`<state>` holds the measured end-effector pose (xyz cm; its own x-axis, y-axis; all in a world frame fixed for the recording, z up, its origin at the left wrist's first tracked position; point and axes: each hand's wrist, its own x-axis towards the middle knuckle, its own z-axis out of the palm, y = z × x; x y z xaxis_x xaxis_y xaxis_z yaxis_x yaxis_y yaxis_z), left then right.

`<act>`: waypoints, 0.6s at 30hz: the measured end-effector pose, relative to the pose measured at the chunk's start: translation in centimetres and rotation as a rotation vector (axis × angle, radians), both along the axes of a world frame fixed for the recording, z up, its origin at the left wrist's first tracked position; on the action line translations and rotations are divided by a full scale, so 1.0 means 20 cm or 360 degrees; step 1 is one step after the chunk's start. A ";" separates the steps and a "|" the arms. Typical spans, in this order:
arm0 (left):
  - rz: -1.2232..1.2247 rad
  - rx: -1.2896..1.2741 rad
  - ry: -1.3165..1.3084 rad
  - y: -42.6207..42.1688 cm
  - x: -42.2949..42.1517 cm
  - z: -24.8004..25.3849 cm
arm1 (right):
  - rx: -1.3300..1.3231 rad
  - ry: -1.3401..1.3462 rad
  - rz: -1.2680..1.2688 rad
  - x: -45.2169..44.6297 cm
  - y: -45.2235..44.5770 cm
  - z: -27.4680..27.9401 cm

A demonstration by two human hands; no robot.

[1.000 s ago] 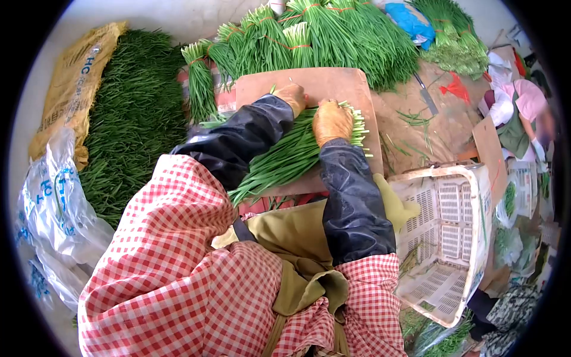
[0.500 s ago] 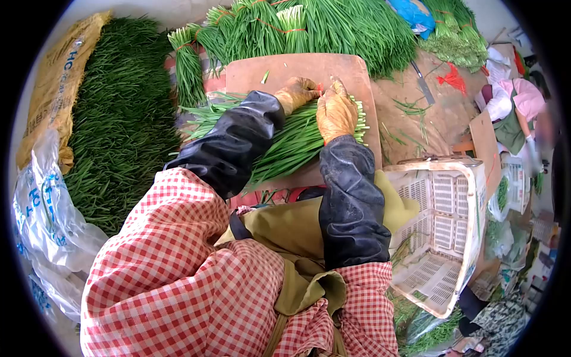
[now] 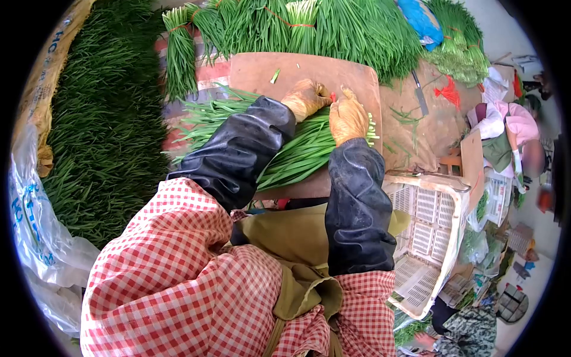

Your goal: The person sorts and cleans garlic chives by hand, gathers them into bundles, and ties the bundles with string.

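A bundle of garlic chives [image 3: 306,152] lies across a brown board [image 3: 262,68], its pale cut ends to the right. Over its far side my left hand [image 3: 306,99], in a worn tan glove, is closed in a pinch. My right hand [image 3: 348,119], gloved alike, rests on the bundle close to its cut ends with thumb and fingers pinched together. A bit of red tie [image 3: 333,96] shows between the fingertips of both hands; the rest of it is hidden. A loose piece of chive [image 3: 275,75] lies on the board.
Tied chive bundles [image 3: 297,30] line the back. Loose chives [image 3: 107,119] are heaped at left. At right are a knife [image 3: 420,94], red ties [image 3: 448,91] and a white plastic crate [image 3: 461,208]. A person in pink [image 3: 523,122] is farther right.
The view has shifted, so the board and both hands appear a little farther right. Both hands stay pinched at the red tie, with their fingertips slightly closer together.
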<state>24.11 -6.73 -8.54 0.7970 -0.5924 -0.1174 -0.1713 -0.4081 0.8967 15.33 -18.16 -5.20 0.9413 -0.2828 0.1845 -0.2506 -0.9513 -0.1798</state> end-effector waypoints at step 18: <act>-0.0402 -0.0299 0.0068 0.03 0.01 -0.04 | 0.0025 -0.0099 0.0075 -0.07 -0.01 0.04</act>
